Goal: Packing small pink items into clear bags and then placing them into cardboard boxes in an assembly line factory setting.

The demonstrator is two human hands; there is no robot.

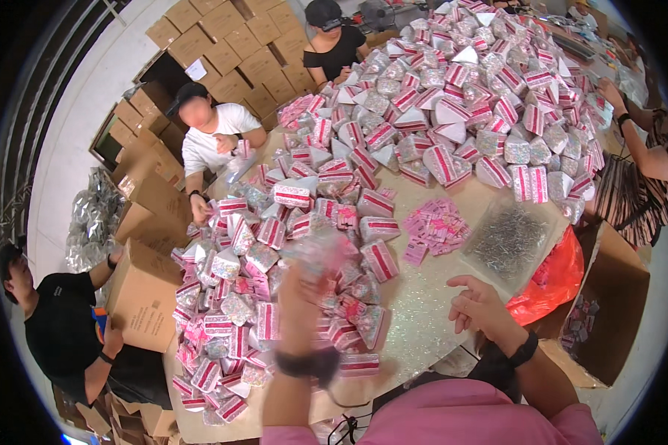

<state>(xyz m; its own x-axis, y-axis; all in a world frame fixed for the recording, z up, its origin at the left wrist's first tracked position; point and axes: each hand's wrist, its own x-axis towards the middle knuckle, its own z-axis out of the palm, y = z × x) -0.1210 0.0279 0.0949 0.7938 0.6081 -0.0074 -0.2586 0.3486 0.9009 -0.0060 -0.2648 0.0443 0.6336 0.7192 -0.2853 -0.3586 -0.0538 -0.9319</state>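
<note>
My left hand (301, 297), smeared by motion, is over the near pile of glittery wedge-shaped pouches (267, 320), which are silver and white with pink stripes. A blurred silvery-pink pouch (321, 251) moves with this hand and appears held at its fingertips; the fingers themselves are indistinct. My right hand (476, 308) hovers above the table's near right part with nothing in it, its fingers loosely bent and apart. Beyond it lie a heap of pink printed cards (436, 226) and a clear plastic sheet or tray of small metal pins (508, 239).
A large heap of pouches (453, 111) covers the far table (412, 326). To the right are a red plastic bag (553, 285) and an open carton (608, 311). Co-workers stand along the left, far and right sides. Stacked cartons (237, 52) stand behind.
</note>
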